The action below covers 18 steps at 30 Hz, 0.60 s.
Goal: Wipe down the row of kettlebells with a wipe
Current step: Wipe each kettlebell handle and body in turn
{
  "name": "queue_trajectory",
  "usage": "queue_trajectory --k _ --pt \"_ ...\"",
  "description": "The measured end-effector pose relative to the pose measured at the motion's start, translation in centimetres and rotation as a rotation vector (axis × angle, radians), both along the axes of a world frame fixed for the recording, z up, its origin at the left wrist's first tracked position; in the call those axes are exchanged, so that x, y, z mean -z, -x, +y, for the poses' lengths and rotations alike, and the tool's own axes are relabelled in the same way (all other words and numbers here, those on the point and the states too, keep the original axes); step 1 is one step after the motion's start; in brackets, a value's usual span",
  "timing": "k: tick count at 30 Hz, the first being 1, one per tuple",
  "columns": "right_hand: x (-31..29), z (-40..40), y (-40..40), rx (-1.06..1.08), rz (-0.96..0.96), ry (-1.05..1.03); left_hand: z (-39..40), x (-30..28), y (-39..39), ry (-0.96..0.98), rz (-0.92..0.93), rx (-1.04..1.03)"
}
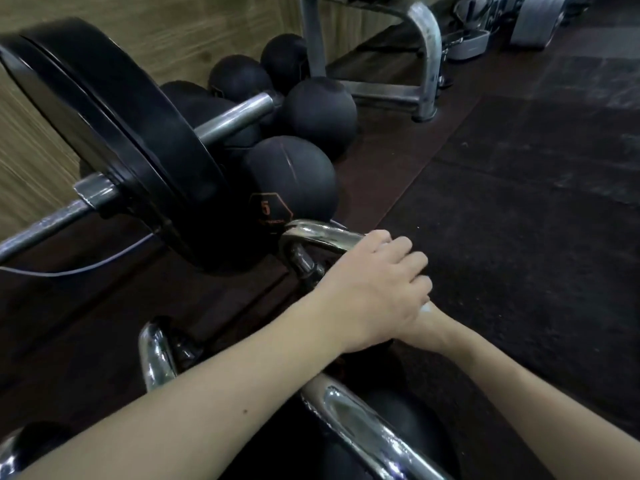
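Note:
A row of black kettlebells with chrome handles runs from the bottom of the view up to the middle. My left hand reaches across and grips the chrome handle of the far kettlebell, fingers curled over its right end. My right hand lies under the left one, so only its wrist shows and its fingers are hidden. A small white bit of the wipe peeks out between the two hands. The nearest kettlebell handle shines below my forearms, and another handle stands to the left.
A barbell with a big black plate lies close on the left. Several black medicine balls are piled behind it against the wooden wall. A metal rack leg stands at the back. Dark rubber floor spreads to the right.

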State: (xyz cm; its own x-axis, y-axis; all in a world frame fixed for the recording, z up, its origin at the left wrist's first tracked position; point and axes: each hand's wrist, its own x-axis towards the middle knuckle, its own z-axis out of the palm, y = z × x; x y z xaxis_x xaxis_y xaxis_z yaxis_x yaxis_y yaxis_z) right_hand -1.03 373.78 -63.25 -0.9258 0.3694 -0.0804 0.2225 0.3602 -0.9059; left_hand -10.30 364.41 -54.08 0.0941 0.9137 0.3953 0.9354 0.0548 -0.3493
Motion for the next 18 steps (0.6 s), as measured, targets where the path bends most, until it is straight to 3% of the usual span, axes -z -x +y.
queue_trajectory --k 3,5,9,12,14,16,18 --pt "-0.4 -0.3 -0.1 0.055 0.068 0.012 -0.8 -0.5 2.0 0.073 0.04 0.18" --pt "-0.5 -0.2 0.0 0.062 0.085 0.046 -2.4 -1.6 4.1 0.097 -0.1 0.039" --pt "0.6 0.1 0.3 0.068 0.089 0.096 -3.9 -1.8 6.9 -0.183 -0.716 -0.255" --pt "1.3 0.4 0.2 0.058 0.07 0.153 -3.2 -1.2 8.0 -0.454 -1.523 -0.571" --pt "1.7 0.6 0.2 0.052 0.073 0.181 -3.0 -0.6 8.9 -0.433 -2.018 -0.777" --pt "1.8 0.6 0.3 0.043 0.081 0.203 -3.2 -0.3 9.9 -0.373 -2.201 -0.824" --pt "2.0 0.8 0.4 0.045 0.092 0.196 -3.0 -0.4 10.2 -0.401 -2.094 -0.832"
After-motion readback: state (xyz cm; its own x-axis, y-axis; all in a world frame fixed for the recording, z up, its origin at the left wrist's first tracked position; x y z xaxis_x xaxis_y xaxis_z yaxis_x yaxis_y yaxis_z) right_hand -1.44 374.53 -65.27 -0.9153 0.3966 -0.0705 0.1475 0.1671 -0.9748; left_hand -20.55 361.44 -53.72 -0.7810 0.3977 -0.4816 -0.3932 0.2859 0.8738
